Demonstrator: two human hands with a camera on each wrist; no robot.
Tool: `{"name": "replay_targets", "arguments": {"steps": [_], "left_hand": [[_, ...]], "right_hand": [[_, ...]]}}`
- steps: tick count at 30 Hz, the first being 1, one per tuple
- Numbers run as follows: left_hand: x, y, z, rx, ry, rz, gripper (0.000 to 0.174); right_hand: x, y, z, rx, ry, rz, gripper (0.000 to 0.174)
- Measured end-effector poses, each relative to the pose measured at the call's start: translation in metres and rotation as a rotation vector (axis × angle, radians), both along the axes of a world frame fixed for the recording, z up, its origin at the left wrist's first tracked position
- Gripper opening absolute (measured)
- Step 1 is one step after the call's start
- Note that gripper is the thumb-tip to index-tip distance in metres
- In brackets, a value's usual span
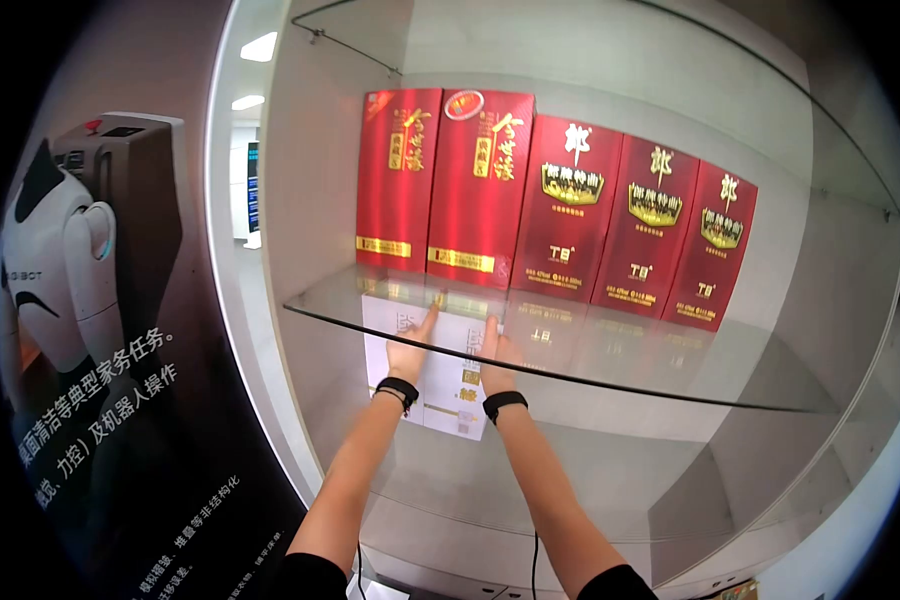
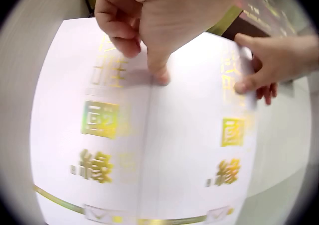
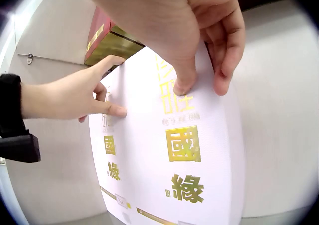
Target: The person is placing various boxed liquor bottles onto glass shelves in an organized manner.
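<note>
Two white boxes with gold characters stand upright side by side below the glass shelf: the left white box [image 2: 60, 115] and the right white box [image 2: 184, 150]. My left hand [image 1: 407, 352] is at the top of the seam between them. Its thumb [image 2: 158, 74] presses the front there, the index finger reaches straight to the top edge, and the other fingers are bent. My right hand [image 1: 497, 357] holds the right white box's upper right corner, thumb [image 3: 183, 83] on the front face and fingers along the side. Part of the box tops is hidden behind my hands.
Several red boxes [image 1: 565, 220] stand in a row on the glass shelf [image 1: 318, 300], close above my hands. The cabinet's side wall [image 1: 285, 200] rises at the left, next to a dark poster panel [image 1: 170, 420] showing a robot. Cupboard doors [image 1: 460, 570] are below.
</note>
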State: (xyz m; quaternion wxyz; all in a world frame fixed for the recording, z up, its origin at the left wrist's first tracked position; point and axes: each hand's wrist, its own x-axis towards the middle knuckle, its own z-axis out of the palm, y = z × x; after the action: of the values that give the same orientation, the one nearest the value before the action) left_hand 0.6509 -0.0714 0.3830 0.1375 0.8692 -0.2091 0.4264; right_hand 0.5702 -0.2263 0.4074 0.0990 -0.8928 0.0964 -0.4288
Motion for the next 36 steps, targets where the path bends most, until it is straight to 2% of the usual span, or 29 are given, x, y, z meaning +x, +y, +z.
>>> {"name": "replay_targets", "arguments": {"steps": [1, 3, 5, 7, 9, 11, 13, 15, 17, 19, 20, 21, 22, 23, 24, 25, 26, 27, 29, 31, 32, 34, 35, 36], "left_hand": [[-0.013, -0.003, 0.006, -0.022, 0.021, 0.031, 0.076], [-0.061, 0.0, 0.016, -0.186, 0.239, -0.11, 0.078], [-0.102, 0.006, 0.007, -0.2, 0.401, -0.136, 0.078], [-0.154, 0.025, -0.016, -0.116, 0.367, -0.27, 0.069], [-0.22, 0.054, -0.035, -0.143, 0.521, -0.462, 0.059], [-0.273, 0.09, -0.07, -0.128, 0.616, -0.497, 0.051], [-0.322, 0.136, -0.104, -0.255, 0.813, -0.564, 0.046], [-0.362, 0.189, -0.15, -0.43, 1.061, -0.505, 0.038], [-0.41, 0.242, -0.187, -0.592, 1.109, -0.3, 0.033], [-0.461, 0.298, -0.229, -0.745, 1.143, -0.168, 0.031], [-0.489, 0.32, -0.256, -0.891, 1.064, -0.089, 0.027], [-0.516, 0.338, -0.261, -0.931, 1.034, 0.013, 0.025], [-0.54, 0.344, -0.253, -1.082, 1.005, 0.132, 0.022], [-0.562, 0.359, -0.268, -1.088, 0.944, 0.202, 0.018], [-0.575, 0.363, -0.273, -1.173, 0.859, 0.259, 0.016], [-0.588, 0.387, -0.309, -1.07, 0.831, 0.33, 0.015], [-0.589, 0.378, -0.305, -1.142, 0.768, 0.324, 0.015], [-0.585, 0.362, -0.291, -1.212, 0.704, 0.321, 0.014], [-0.563, 0.335, -0.266, -1.114, 0.78, 0.278, 0.015], [-0.525, 0.31, -0.262, -1.03, 0.876, 0.143, 0.015], [-0.506, 0.289, -0.244, -1.029, 0.928, 0.054, 0.016], [-0.466, 0.258, -0.227, -0.823, 0.994, -0.144, 0.017], [-0.454, 0.235, -0.192, -0.671, 0.999, -0.203, 0.017], [-0.436, 0.221, -0.191, -0.563, 0.991, -0.251, 0.018]], "right_hand": [[0.0, 0.001, -0.001, 0.004, -0.041, 0.011, 0.033], [0.002, 0.0, -0.004, -0.017, -0.073, 0.039, 0.034], [0.005, 0.001, -0.009, -0.046, -0.096, -0.026, 0.034], [0.007, 0.001, -0.013, -0.114, -0.168, -0.074, 0.021], [0.025, -0.014, -0.029, -0.089, -0.052, -0.016, 0.059], [0.011, -0.011, -0.016, -0.028, 0.109, -0.015, 0.074], [0.008, -0.018, -0.008, -0.009, 0.155, 0.057, 0.079], [0.02, -0.033, -0.019, -0.097, 0.101, 0.089, 0.082], [-0.041, -0.006, 0.023, -0.027, 0.212, 0.134, 0.083], [-0.068, 0.001, 0.012, 0.001, 0.174, 0.177, 0.085], [-0.083, 0.005, -0.001, 0.124, 0.209, 0.309, 0.082], [-0.1, 0.006, -0.017, 0.246, 0.24, 0.437, 0.079], [-0.117, 0.004, -0.048, 0.273, 0.319, 0.569, 0.058], [-0.141, 0.001, -0.088, 0.301, 0.397, 0.7, 0.038], [-0.188, 0.008, -0.115, 0.43, 0.478, 0.905, 0.02], [-0.243, 0.023, -0.115, 0.304, 0.643, 0.855, 0.013], [-0.286, 0.027, -0.138, 0.576, 0.729, 0.981, 0.014], [-0.314, 0.02, -0.182, 0.767, 0.815, 0.979, 0.018], [-0.383, 0.023, -0.208, 0.978, 0.756, 0.697, 0.02], [-0.425, 0.01, -0.249, 1.056, 0.692, 0.437, 0.022], [-0.441, -0.001, -0.254, 1.015, 0.728, 0.453, 0.023], [-0.457, -0.023, -0.258, 0.913, 0.738, 0.506, 0.024], [-0.458, -0.029, -0.244, 0.818, 0.748, 0.508, 0.024], [-0.459, -0.029, -0.222, 0.768, 0.711, 0.439, 0.024]]}}
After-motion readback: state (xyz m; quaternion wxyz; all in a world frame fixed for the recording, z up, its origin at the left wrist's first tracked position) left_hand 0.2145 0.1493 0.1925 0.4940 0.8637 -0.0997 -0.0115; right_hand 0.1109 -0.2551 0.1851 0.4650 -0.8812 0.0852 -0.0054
